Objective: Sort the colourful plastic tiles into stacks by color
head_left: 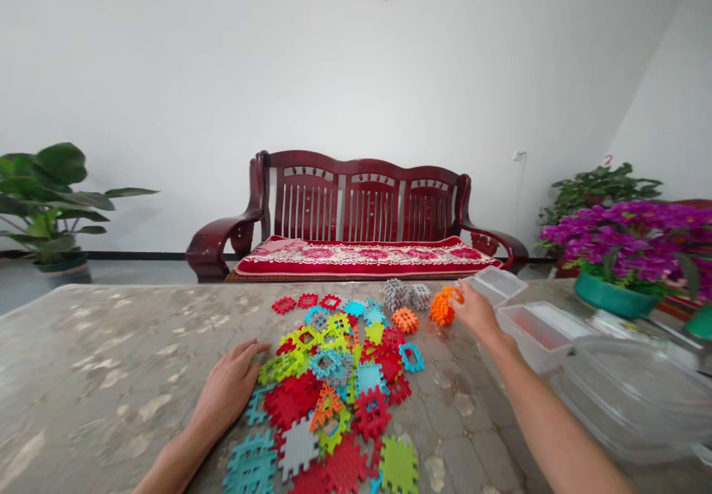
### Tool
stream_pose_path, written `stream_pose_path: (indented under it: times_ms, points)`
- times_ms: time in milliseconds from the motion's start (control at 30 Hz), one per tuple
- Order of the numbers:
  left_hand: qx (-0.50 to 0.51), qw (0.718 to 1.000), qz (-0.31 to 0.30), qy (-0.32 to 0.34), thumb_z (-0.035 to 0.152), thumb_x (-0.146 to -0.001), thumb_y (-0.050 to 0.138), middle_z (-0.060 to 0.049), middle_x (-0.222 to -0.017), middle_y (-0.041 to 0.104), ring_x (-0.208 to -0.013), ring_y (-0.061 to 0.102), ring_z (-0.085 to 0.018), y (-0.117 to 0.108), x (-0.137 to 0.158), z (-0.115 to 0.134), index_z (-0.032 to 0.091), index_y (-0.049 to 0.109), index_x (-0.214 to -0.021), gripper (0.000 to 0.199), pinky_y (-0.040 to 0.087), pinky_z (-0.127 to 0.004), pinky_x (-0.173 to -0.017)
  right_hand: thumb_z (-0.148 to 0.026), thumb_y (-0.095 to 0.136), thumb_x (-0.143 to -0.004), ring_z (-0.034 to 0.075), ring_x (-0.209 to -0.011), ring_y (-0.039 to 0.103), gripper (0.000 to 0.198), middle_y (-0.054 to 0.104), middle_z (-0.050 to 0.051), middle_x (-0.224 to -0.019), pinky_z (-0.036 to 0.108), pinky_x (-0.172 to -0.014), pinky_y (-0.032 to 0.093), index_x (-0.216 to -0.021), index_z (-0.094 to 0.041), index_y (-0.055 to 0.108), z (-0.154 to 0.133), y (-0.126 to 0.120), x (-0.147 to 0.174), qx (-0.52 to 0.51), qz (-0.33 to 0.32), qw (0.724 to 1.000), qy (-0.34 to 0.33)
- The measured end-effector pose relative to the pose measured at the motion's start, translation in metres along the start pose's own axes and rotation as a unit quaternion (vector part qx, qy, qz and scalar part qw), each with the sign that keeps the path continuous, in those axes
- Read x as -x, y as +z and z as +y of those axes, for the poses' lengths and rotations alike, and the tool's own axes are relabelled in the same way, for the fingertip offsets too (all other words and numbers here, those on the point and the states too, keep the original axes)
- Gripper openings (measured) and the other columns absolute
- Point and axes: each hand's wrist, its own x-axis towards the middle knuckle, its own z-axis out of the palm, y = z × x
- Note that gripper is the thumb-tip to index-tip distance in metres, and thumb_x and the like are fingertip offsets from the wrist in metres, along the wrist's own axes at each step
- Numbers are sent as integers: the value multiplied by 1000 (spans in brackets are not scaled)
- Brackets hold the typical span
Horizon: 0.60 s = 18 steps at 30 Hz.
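Observation:
My left hand lies on the table with its fingers stretched out, beside the left edge of a loose heap of notched plastic building tiles. The heap mixes red, lime green, blue, grey and orange pieces, some solid and some with window-like openings. Reaching far forward, my right hand has its fingertips closed on orange notched tiles bunched at the heap's far right. Left of these stand a lighter orange stack, a dark grey stack and a light grey stack.
Clear plastic boxes and a large clear lid sit to the right, near my right forearm. Purple flowers in a green pot stand behind them. Past the patterned table is a wooden bench.

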Motion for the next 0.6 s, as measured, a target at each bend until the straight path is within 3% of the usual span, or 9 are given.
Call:
stream_pose_path:
  times_ms: [200,333,500,600]
  points:
    - [2,1000,3,10,20,-87,40,-8,-129,67,-118,64,-23,0,-1,-3,25,71,-117,44,47,-38,-105,-19,53,-84,27,-114,65,56,65,19,-127,36,-97,48,-138,-10,50,8,12,-11,-9,-39,999,-18]
    - [0,1000,-2,4,20,-87,41,-7,-130,67,-118,64,-22,0,-2,-3,26,71,-116,43,46,-37,-106,-27,55,-84,30,-120,60,57,61,20,-133,41,-103,45,-138,-9,50,3,7,-6,-1,-14,1000,-10]
    - [12,1000,-2,1,21,-88,40,-9,-130,66,-119,63,-23,-1,0,0,23,70,-118,42,45,-39,-107,-32,56,-83,30,-120,59,55,64,16,-129,44,-104,44,-135,-14,54,-25,0,15,-59,45,996,-48]
    - [19,1000,-1,-1,21,-88,40,-8,-130,66,-120,62,-23,-5,2,5,24,71,-116,41,44,-38,-107,-29,52,-84,24,-109,65,40,70,9,-118,39,-98,49,-121,-20,65,-56,8,40,-163,-11,982,-96]
